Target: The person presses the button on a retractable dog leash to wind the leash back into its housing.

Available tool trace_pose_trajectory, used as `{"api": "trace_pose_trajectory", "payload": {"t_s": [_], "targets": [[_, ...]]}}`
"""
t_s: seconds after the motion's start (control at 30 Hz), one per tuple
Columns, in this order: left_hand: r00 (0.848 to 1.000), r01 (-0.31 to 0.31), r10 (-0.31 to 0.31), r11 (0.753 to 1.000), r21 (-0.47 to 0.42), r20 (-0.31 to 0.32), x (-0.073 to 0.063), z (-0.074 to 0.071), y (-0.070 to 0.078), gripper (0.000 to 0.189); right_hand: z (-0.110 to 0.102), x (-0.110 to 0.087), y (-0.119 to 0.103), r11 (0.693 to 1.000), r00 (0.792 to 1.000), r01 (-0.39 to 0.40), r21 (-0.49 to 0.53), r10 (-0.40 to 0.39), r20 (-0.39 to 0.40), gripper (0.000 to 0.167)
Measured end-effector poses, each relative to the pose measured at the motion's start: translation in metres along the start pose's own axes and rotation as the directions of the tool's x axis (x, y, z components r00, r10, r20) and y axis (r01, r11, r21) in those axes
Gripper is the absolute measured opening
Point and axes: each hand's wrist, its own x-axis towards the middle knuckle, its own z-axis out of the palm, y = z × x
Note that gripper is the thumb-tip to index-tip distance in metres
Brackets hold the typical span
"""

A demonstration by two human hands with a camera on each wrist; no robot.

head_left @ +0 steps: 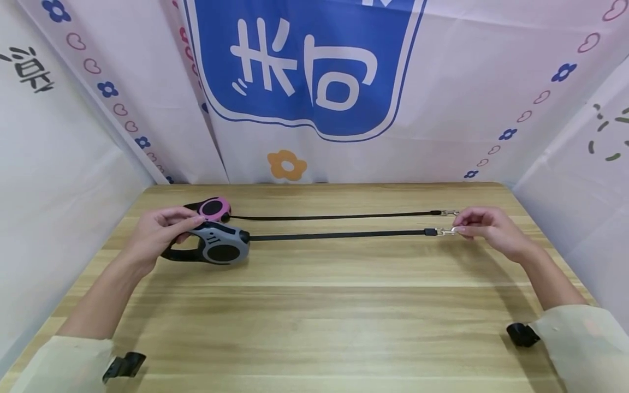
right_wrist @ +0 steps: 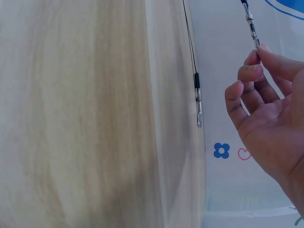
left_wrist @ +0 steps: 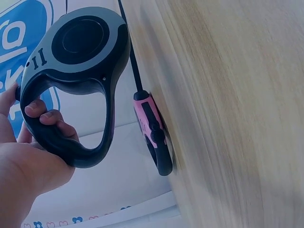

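A grey and black retractable dog leash is held by its loop handle in my left hand, fingers curled round the grip in the left wrist view. Its black strap runs straight to the right. At the strap's end, my right hand pinches the metal snap hook between thumb and fingertips. Behind it a smaller pink retractable leash lies on the table, its thin cord drawn out rightward. That leash's own metal clip rests on the wood, apart from my right hand.
The wooden table reaches back to a white cloth backdrop with a blue sign. White sheets stand at both sides. Black straps hang at both sleeve cuffs.
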Motion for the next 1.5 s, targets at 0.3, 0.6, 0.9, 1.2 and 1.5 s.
{"api": "trace_pose_trajectory", "payload": {"t_s": [0.3, 0.6, 0.9, 1.2, 1.5], "targets": [[1.0, -0.004, 0.004, 1.0, 0.0, 0.008, 0.001, 0.005, 0.001, 0.013, 0.004, 0.001, -0.001, 1.0, 1.0, 0.018, 0.018, -0.018, 0.004, 0.008], [1.0, -0.017, 0.017, 1.0, -0.001, 0.009, 0.002, 0.006, 0.001, 0.013, 0.004, 0.002, -0.002, 0.999, 1.0, 0.017, 0.035, -0.018, 0.006, 0.008], [1.0, -0.027, 0.027, 1.0, -0.011, 0.015, 0.002, 0.008, 0.0, 0.013, 0.008, 0.006, -0.006, 0.999, 1.0, 0.021, 0.037, -0.022, 0.018, 0.007], [0.999, -0.037, 0.038, 0.999, -0.037, 0.024, 0.003, 0.011, 0.003, 0.013, 0.01, 0.007, -0.006, 0.999, 1.0, 0.013, 0.039, -0.014, 0.022, 0.008], [0.998, -0.051, 0.052, 0.998, -0.044, 0.024, 0.005, 0.013, 0.004, 0.01, 0.012, 0.009, -0.006, 0.998, 0.999, 0.024, 0.051, -0.026, 0.029, 0.009]]}}
